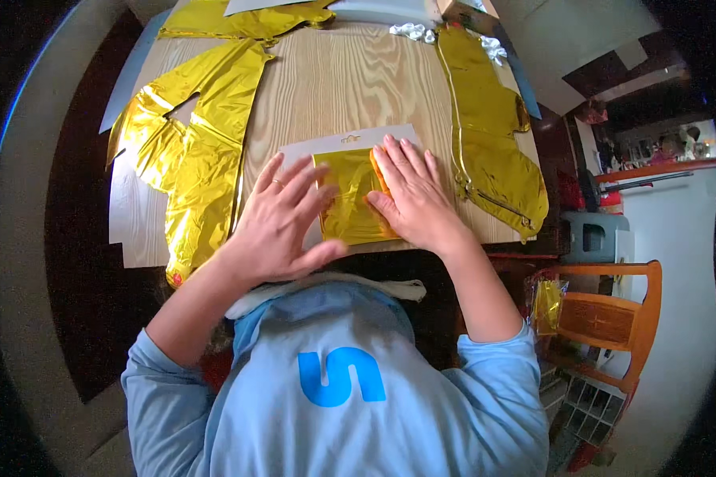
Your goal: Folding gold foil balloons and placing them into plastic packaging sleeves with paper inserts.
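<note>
A gold foil balloon, folded flat into a rectangle (346, 199), lies on a white card (310, 149) near the front edge of the table. My right hand (415, 199) rests flat on the right side of the folded balloon, its fingers stretched out. Orange shows on the foil beside that hand. At the balloon's left edge is my left hand (274, 219), fingers spread and slightly blurred, with nothing held. Whether its fingertips touch the foil I cannot tell.
Flat gold foil balloons lie on the wooden table (350, 79): one at left (207, 151), one at right (489, 119), another at the far left (231, 17). Crumpled silver pieces (412, 32) sit at the back. A wooden chair (601, 318) stands right, beside a clear packet (547, 306).
</note>
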A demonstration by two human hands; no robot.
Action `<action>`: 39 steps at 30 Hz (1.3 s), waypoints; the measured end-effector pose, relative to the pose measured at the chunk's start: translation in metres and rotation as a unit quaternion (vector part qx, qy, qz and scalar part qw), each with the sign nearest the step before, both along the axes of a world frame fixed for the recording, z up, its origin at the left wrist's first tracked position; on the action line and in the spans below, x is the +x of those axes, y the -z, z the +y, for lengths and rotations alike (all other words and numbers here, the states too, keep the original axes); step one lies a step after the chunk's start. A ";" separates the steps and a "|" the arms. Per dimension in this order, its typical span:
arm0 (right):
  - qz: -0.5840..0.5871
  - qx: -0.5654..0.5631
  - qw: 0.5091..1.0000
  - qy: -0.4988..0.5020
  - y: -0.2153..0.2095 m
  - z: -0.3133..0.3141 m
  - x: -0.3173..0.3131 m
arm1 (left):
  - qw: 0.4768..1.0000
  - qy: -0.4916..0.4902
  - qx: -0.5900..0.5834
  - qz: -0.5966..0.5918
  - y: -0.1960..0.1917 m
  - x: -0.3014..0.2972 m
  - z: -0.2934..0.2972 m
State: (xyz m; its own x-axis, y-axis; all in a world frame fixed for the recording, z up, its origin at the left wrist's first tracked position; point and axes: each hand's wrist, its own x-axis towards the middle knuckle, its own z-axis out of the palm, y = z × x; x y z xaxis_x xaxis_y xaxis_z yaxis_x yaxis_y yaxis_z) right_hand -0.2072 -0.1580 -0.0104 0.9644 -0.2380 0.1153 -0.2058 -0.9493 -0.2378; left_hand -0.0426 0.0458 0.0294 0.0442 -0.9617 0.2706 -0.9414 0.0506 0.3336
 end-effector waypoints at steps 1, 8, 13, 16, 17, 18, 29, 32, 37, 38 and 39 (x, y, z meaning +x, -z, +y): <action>-0.002 -0.002 1.000 -0.004 0.000 0.002 0.001 | 0.998 -0.056 -0.007 -0.006 0.002 -0.011 -0.005; 0.013 -0.027 0.999 -0.026 0.003 -0.008 0.010 | 0.986 -0.162 0.023 -0.030 0.042 -0.047 -0.035; 0.009 -0.020 0.997 -0.071 0.004 -0.015 0.021 | 0.977 -0.208 0.042 -0.033 0.044 -0.055 -0.025; 0.021 -0.029 0.996 -0.084 0.001 -0.017 0.028 | 0.974 -0.218 0.047 -0.038 0.046 -0.054 -0.024; 0.016 -0.029 0.996 -0.085 0.001 -0.017 0.028 | 0.974 -0.219 0.047 -0.033 0.047 -0.054 -0.025; 0.012 -0.028 0.996 -0.085 0.002 -0.017 0.029 | 0.974 -0.220 0.047 -0.029 0.047 -0.054 -0.026; 0.047 -0.015 0.996 0.075 -0.015 0.019 0.012 | 0.997 -0.026 0.076 -0.006 0.031 0.007 -0.033; 0.016 -0.015 0.999 0.048 -0.014 0.007 0.018 | 0.995 -0.047 0.089 -0.001 0.028 0.006 -0.035; 0.046 0.022 0.998 -0.038 -0.015 -0.018 0.033 | 0.991 -0.110 0.076 0.016 0.029 -0.006 -0.031; 0.049 0.022 0.997 -0.048 -0.016 -0.019 0.034 | 0.991 -0.108 0.080 0.002 0.027 -0.007 -0.030; 0.052 0.023 0.997 -0.059 -0.018 -0.023 0.037 | 0.991 -0.107 0.085 0.005 0.026 -0.006 -0.031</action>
State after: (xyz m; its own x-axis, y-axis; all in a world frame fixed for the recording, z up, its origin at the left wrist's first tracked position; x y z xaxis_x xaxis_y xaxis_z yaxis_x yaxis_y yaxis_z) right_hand -0.1703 -0.1808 0.0072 0.9922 -0.1249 0.0048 -0.1192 -0.9569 -0.2649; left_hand -0.0490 0.0152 0.0033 0.2543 -0.9615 0.1046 -0.9207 -0.2075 0.3305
